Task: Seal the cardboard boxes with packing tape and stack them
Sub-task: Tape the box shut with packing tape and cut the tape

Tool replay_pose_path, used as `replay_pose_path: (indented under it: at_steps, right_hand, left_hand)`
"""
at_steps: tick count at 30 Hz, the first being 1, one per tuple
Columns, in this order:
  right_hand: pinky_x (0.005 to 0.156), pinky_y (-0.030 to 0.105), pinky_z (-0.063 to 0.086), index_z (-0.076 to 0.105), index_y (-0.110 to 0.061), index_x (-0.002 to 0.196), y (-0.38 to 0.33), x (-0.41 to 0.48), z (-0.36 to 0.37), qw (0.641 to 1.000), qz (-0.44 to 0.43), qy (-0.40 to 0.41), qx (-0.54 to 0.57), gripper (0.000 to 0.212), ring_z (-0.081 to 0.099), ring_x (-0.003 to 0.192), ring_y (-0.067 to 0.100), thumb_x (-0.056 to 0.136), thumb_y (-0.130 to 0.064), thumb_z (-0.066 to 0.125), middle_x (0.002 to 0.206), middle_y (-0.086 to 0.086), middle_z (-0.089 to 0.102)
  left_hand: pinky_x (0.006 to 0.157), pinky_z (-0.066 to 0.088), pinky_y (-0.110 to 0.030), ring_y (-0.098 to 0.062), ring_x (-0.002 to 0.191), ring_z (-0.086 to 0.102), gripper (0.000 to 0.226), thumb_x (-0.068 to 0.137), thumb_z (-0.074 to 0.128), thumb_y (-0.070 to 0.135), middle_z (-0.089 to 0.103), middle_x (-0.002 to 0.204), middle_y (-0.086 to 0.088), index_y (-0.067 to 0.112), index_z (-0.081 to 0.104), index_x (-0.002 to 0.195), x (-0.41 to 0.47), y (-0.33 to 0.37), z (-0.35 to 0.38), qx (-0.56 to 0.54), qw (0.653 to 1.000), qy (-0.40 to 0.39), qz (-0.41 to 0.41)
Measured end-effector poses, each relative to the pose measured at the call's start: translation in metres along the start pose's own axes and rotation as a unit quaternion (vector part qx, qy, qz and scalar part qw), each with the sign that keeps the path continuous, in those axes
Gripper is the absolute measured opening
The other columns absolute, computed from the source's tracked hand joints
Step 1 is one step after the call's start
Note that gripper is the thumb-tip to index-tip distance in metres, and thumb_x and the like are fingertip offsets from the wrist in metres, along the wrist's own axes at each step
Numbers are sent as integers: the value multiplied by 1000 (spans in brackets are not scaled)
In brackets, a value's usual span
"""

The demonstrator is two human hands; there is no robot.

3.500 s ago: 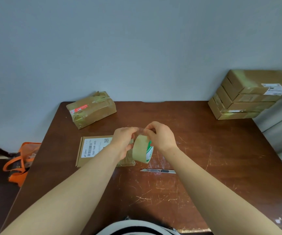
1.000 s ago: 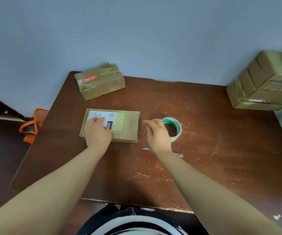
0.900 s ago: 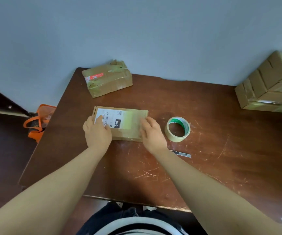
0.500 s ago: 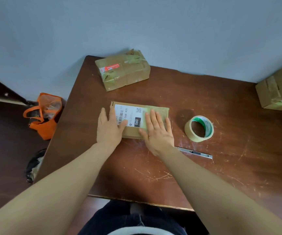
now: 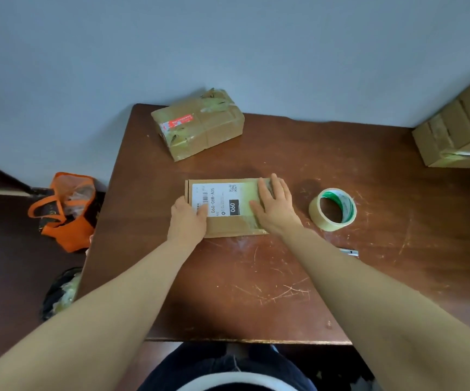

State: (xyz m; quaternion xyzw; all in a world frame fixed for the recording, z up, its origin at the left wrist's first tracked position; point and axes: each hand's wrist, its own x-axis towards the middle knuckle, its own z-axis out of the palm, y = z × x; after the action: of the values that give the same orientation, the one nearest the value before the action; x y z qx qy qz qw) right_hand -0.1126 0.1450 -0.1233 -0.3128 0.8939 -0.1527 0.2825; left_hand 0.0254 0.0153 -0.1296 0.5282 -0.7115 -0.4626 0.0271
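Mid-frame, the left hand grips the flat brown cardboard box; the right hand lies flat, fingers straight.

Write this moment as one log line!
left hand: holds flat brown cardboard box | right hand: presses beige tape strip onto box | beige tape roll: on brown wooden table
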Motion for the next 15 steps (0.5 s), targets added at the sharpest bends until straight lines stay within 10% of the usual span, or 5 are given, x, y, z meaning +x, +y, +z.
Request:
replay_pose_path:
  at_steps: [4,9,15]
  right_hand:
    - [118,37,15,43,-32,141,-8,-8,-20,949,96,105,281,42,11,145,21,99,-30,45,159,-4,-9]
    - [101,39,46,54,-18,133,-6,-18,-54,815,213,167,513,43,56,114,22,91,-26,57,133,5,58]
    - [101,41,45,57,-25,128,21,-38,-108,812,209,161,520,52,59,110,20,88,-57,52,122,-3,62]
  left_hand:
    - [85,40,-30,-21,104,52,53,95,55,31,52,123,-6,4,31,134,2,15,-8,-79,997,8,-10]
    - [92,45,-33,-18,104,55,61,92,59,36,53,119,-2,8,28,138,8,56,-19,-194,981,15,8]
    - [74,45,-24,-15,96,62,30,92,54,16,65,114,2,15,58,122,-15,109,-1,-270,957,-72,76]
